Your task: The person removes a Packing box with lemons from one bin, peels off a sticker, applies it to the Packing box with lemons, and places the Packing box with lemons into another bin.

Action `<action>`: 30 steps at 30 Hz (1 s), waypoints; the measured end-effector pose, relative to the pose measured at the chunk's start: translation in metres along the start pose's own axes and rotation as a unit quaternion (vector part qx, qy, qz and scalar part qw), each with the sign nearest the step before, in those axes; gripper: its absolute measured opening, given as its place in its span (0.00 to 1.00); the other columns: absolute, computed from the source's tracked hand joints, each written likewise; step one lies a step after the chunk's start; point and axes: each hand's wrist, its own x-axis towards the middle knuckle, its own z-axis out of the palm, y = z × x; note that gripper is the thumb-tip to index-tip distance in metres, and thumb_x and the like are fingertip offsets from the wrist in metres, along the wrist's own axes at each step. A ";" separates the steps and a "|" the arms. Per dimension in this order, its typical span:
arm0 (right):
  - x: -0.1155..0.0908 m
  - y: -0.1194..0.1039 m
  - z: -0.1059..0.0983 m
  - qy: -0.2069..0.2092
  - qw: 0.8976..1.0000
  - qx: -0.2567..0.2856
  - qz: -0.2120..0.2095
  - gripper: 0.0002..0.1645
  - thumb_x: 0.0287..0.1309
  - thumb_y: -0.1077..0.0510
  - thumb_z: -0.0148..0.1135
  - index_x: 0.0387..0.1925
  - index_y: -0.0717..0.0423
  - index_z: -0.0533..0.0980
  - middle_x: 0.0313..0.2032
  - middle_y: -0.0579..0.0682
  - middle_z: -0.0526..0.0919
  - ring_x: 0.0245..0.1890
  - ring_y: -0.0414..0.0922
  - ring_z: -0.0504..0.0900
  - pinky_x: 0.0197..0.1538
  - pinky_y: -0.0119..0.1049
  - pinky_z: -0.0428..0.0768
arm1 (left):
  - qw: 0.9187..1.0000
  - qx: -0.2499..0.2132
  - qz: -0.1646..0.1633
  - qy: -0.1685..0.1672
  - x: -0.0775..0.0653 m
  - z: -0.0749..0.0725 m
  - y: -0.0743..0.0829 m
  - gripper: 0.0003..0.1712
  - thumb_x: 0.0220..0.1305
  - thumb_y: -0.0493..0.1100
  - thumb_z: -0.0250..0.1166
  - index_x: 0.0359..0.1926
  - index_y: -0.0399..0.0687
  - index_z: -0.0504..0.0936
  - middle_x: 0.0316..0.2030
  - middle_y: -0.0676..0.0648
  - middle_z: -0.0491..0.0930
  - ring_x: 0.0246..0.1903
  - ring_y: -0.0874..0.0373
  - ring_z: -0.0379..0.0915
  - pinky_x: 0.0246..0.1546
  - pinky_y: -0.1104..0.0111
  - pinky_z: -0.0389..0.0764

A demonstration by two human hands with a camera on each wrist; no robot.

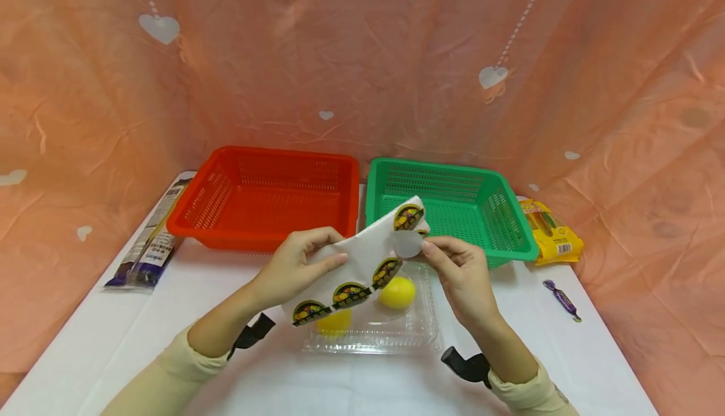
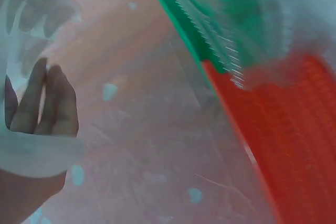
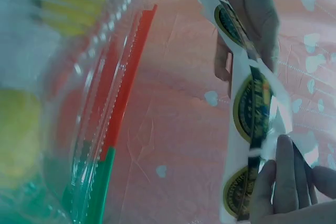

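My left hand (image 1: 300, 265) grips a white strip of round fruit stickers (image 1: 362, 249), with its thumb lying across the blank side. At the strip's right end my right hand (image 1: 461, 274) pinches a pale round sticker (image 1: 406, 243) between thumb and fingertip. The strip's printed dark labels with yellow rims also face the right wrist view, beside the fingers (image 3: 286, 177) of my right hand. Below both hands stands a clear plastic clamshell box (image 1: 391, 343). Inside show a yellow lemon (image 1: 398, 293) and a second yellow fruit (image 1: 334, 323), partly hidden by the strip.
A red basket (image 1: 266, 240) and a green basket (image 1: 453, 163) stand side by side behind the box. At left lies a long purple-ended packet (image 1: 148, 249). To the right are a yellow packet (image 1: 552, 236) and a small purple wrapped candy (image 1: 562, 299).
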 end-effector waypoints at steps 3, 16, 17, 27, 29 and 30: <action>-0.001 0.000 -0.001 0.009 1.000 0.011 -0.005 0.17 0.69 0.73 0.52 0.39 0.56 0.85 0.38 0.49 0.88 0.38 0.41 0.86 0.48 0.33 0.83 | 1.000 -0.011 -0.023 -0.003 -0.006 -0.011 -0.008 0.03 0.67 0.36 0.66 0.40 0.42 0.82 0.34 0.44 0.84 0.29 0.52 0.84 0.28 0.58 0.86; -0.006 -0.003 -0.017 0.037 0.998 0.044 -0.016 0.16 0.68 0.75 0.52 0.39 0.62 0.84 0.37 0.52 0.87 0.36 0.43 0.87 0.46 0.34 0.84 | 0.993 0.039 -0.079 -0.077 -0.061 -0.141 -0.028 0.15 0.71 0.30 0.57 0.56 0.42 0.79 0.41 0.52 0.84 0.31 0.56 0.83 0.29 0.66 0.84; -0.006 -0.003 -0.018 0.038 0.998 0.044 -0.014 0.16 0.68 0.75 0.52 0.39 0.62 0.84 0.37 0.52 0.87 0.36 0.43 0.87 0.46 0.34 0.84 | 0.991 0.031 -0.090 -0.091 -0.065 -0.149 -0.030 0.16 0.71 0.30 0.56 0.56 0.44 0.79 0.41 0.52 0.85 0.32 0.55 0.83 0.29 0.65 0.85; -0.008 -0.002 -0.022 0.041 0.998 0.040 -0.014 0.16 0.68 0.75 0.51 0.40 0.63 0.84 0.37 0.52 0.87 0.35 0.43 0.87 0.45 0.33 0.84 | 0.970 0.083 -0.136 -0.183 -0.082 -0.176 -0.085 0.18 0.67 0.31 0.62 0.57 0.27 0.76 0.51 0.40 0.81 0.47 0.73 0.75 0.46 0.77 0.77; -0.009 -0.002 -0.022 0.042 0.998 0.036 -0.012 0.16 0.68 0.75 0.51 0.39 0.62 0.84 0.37 0.52 0.87 0.35 0.43 0.87 0.46 0.33 0.84 | 0.964 0.133 -0.126 -0.193 -0.081 -0.174 -0.095 0.20 0.66 0.33 0.64 0.56 0.26 0.77 0.52 0.38 0.80 0.49 0.75 0.71 0.47 0.79 0.74; -0.010 -0.002 -0.022 0.044 0.998 0.033 -0.010 0.16 0.68 0.75 0.51 0.39 0.62 0.84 0.37 0.52 0.87 0.35 0.43 0.86 0.45 0.33 0.84 | 0.961 0.155 -0.120 -0.198 -0.080 -0.173 -0.099 0.20 0.66 0.33 0.65 0.56 0.26 0.77 0.52 0.37 0.80 0.49 0.75 0.71 0.47 0.79 0.74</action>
